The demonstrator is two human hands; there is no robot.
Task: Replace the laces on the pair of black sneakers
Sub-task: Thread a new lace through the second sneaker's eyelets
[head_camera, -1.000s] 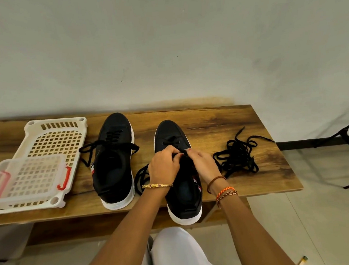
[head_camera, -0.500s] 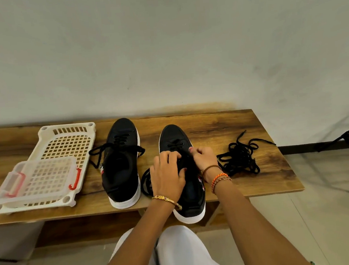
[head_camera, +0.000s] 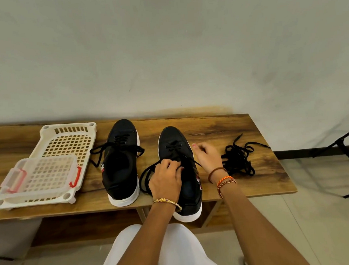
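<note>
Left hand (head_camera: 166, 178) pinches the lace (head_camera: 151, 171) over the right-side sneaker (head_camera: 178, 153); right hand (head_camera: 207, 158), at its three o'clock, curls on the lace's other end.

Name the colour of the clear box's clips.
Red clips, clearest in the head view.

Right sneaker (head_camera: 175, 144), black with a white sole, stands upright under my grips, toe pointing away; its black lace (head_camera: 149, 174) is threaded through the far eyelets, with slack looping out past my left grip. Left sneaker (head_camera: 120, 163), same make, stands parallel beyond that grip, partly laced, ends trailing. A loose lace bundle (head_camera: 239, 158) lies just beyond my right grip.
</note>
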